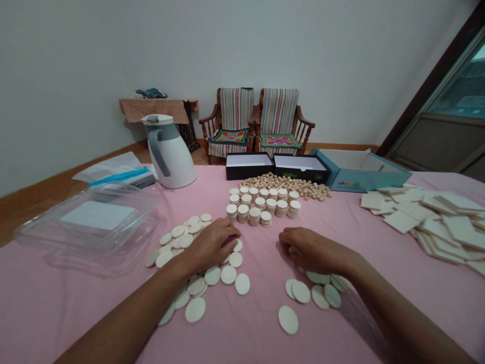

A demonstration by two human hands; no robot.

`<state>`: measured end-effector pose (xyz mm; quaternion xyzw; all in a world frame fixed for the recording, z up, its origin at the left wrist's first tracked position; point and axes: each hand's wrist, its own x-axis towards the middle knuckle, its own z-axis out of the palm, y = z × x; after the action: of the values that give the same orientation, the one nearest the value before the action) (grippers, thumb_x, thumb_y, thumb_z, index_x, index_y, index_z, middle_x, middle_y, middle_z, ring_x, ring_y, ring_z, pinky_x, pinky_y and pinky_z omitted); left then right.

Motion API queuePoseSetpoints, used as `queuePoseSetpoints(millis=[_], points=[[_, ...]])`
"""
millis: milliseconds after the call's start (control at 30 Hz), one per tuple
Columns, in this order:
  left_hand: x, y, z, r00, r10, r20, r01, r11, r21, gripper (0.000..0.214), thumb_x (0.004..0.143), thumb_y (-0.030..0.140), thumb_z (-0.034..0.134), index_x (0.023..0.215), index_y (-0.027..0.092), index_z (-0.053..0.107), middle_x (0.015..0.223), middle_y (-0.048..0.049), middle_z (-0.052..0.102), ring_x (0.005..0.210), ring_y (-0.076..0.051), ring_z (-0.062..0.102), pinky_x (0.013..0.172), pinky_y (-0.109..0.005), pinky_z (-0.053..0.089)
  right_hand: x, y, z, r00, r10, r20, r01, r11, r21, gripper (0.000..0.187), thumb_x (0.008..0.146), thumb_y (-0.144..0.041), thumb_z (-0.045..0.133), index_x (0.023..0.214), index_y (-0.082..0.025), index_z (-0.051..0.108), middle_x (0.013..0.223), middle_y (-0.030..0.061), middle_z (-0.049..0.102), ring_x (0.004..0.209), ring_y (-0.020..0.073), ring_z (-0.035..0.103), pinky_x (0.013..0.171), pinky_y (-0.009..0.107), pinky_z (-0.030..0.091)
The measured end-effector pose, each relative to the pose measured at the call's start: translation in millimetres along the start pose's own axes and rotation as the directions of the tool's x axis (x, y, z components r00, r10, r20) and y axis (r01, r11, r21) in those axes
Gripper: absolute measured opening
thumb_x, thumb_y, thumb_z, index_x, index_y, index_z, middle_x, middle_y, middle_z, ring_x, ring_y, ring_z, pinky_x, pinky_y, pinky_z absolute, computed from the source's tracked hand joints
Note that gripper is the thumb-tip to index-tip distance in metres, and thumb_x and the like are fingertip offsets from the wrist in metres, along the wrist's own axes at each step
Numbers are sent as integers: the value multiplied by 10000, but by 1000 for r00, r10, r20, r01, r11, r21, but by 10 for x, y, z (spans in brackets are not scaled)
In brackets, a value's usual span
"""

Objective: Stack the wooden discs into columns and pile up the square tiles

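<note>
My left hand (212, 243) lies palm down on a spread of pale round wooden discs (197, 285), fingers curled over some of them. My right hand (308, 248) rests knuckles up on the pink tablecloth (261, 328), fingers curled under, right by a smaller group of discs (314, 293). What the fingers hold is hidden. Beyond both hands stand several short stacks of discs (263, 205) in rows.
A heap of small wooden beads (288, 184) lies behind the stacks, before two open black boxes (273, 166). A blue box (356, 172) and square wooden tiles (435, 217) are at the right. A white jug (168, 151) and clear plastic containers (94, 222) are at the left.
</note>
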<state>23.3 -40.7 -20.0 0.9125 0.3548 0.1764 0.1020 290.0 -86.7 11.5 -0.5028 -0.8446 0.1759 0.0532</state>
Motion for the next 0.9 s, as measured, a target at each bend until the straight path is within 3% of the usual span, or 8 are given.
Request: queuePoseSetpoints(millis=[167, 267, 333, 467, 633, 800, 900], points=[[5, 2, -6, 1000, -1, -1, 1, 1000, 1, 197, 841, 162, 508, 969, 181, 656, 935, -64, 611, 906, -187, 541, 789, -297, 441, 173, 169, -1, 974, 11, -227, 27, 986, 164, 201, 744, -72, 464, 836, -175, 611, 797, 30, 647, 688, 132, 550, 609, 231, 386], [4, 9, -14, 1000, -1, 4, 1, 1000, -1, 194, 843, 163, 506, 965, 181, 656, 932, -65, 611, 905, -186, 542, 786, -294, 440, 224, 311, 33, 927, 25, -374, 37, 987, 159, 213, 769, -107, 483, 927, -172, 610, 872, 52, 650, 755, 149, 564, 655, 247, 405], [2, 11, -15, 1000, -2, 6, 2, 1000, 0, 191, 844, 166, 506, 961, 178, 656, 927, -65, 611, 906, -187, 541, 787, -295, 439, 231, 382, 59, 895, 70, -441, -19, 993, 119, 192, 774, -110, 485, 910, -167, 607, 868, 58, 640, 764, 154, 561, 670, 254, 401], [7, 0, -1, 1000, -7, 8, 7, 1000, 4, 184, 839, 170, 513, 953, 173, 658, 925, -66, 616, 898, -188, 541, 781, -297, 436, 207, 391, 95, 911, 146, -387, -147, 989, 26, 81, 784, -184, 528, 846, -170, 577, 821, 48, 611, 711, 149, 538, 623, 246, 364], [10, -20, 19, 1000, -12, 16, 12, 1000, 8, 187, 836, 170, 515, 957, 170, 658, 933, -66, 621, 906, -190, 540, 795, -302, 432, 212, 256, 141, 910, 233, -344, -271, 960, -68, 128, 782, -277, 552, 846, -167, 536, 843, 70, 593, 697, 159, 518, 603, 258, 326], [0, -14, 9, 1000, -13, 16, 13, 1000, 15, 191, 843, 182, 513, 965, 174, 659, 940, -70, 617, 922, -195, 537, 800, -305, 433, 255, 202, 205, 909, 231, -348, -274, 959, -77, 56, 763, -189, 513, 817, -170, 516, 839, 81, 574, 690, 162, 503, 605, 266, 325], [5, 4, -5, 999, -20, 26, 20, 1000, 16, 195, 844, 183, 512, 969, 173, 662, 938, -73, 617, 916, -196, 538, 798, -308, 436, 281, 215, 221, 892, 191, -410, -224, 974, -34, 96, 739, -164, 516, 835, -172, 520, 829, 70, 552, 706, 169, 496, 616, 270, 341]])
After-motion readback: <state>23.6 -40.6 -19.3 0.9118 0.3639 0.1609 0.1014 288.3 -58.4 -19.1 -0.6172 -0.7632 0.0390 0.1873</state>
